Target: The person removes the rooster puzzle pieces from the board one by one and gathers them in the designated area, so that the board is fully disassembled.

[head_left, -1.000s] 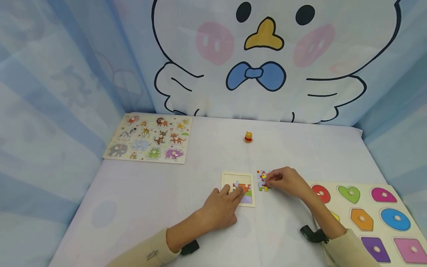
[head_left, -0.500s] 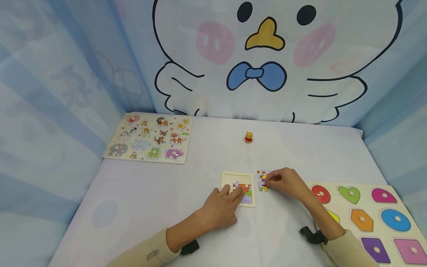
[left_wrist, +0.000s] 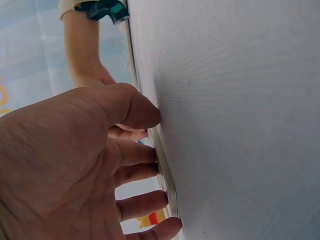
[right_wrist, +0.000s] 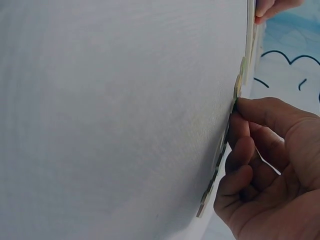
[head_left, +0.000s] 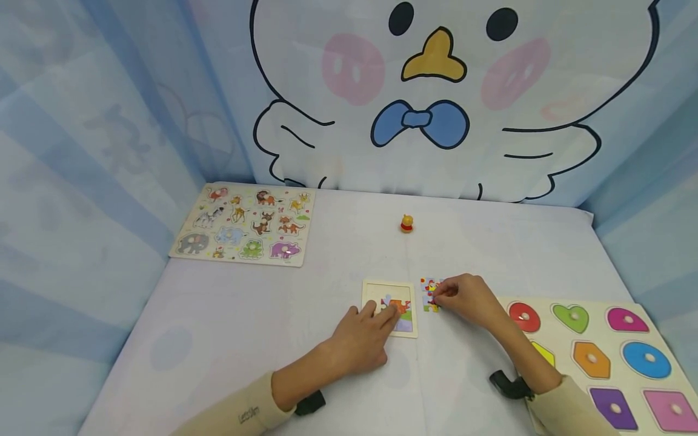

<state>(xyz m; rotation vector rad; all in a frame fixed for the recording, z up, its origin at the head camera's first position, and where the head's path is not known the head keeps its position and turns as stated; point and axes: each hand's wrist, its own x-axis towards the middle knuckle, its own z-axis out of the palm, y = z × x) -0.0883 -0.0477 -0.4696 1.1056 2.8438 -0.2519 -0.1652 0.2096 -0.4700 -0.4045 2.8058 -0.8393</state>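
Left hand (head_left: 362, 339), fingers extended, rests on puzzle frame (head_left: 388, 283), apparently steadying it. Right hand (head_left: 469, 295) pinches puzzle pieces (head_left: 429, 290) just right.

Your left hand (head_left: 361, 340) lay spread, right hand (head_left: 469, 297) curled.
Your left fingers (left_wrist: 143, 205) stood apart; your right thumb (right_wrist: 265, 111) sat by the forefinger (right_wrist: 239, 128).

Narrow gap between frame (head_left: 414, 316) and pieces (head_left: 426, 301)

Two grips (head_left: 364, 339) (head_left: 466, 297), two puzzle boards (head_left: 276, 238) (head_left: 611, 336), one wooden frame (head_left: 389, 289), one figurine (head_left: 406, 224); jigsaw pieces (head_left: 428, 301) partly hidden, count unclear
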